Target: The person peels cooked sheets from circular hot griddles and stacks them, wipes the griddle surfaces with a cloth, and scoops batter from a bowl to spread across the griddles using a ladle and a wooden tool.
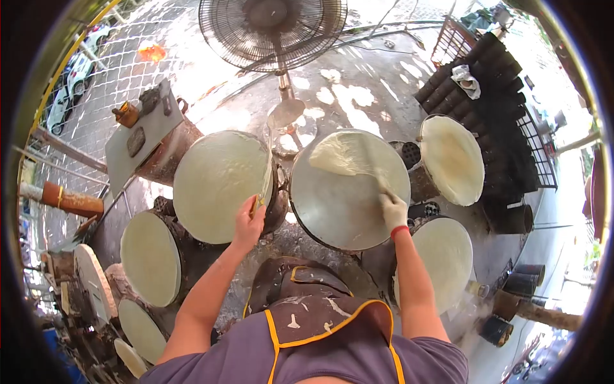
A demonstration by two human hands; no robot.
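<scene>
Sun-patched floor (377,77); right hand (393,212) closed on a spreader (377,171), I think; half-spread batter (339,155) ahead-left wants even sweeps; left hand (248,224) grips a thin tool (257,203).

I'm getting a muted purple shirt (211,366) at the bottom of the frame, under a dark brown apron (300,326) splotched with white and edged in yellow-orange, plus a red wristband (400,229) right of centre. Mid-frame, I read cream batter (339,153) on a grey griddle (345,214), a pale greenish-cream sheet (217,185) left of it, and a cream round (452,157) with a tan patch to the right. Up top I have a dark grey fan (268,38), grey ground (377,70) dappled white, and a pale crisscross fence (150,83) at upper left.
</scene>
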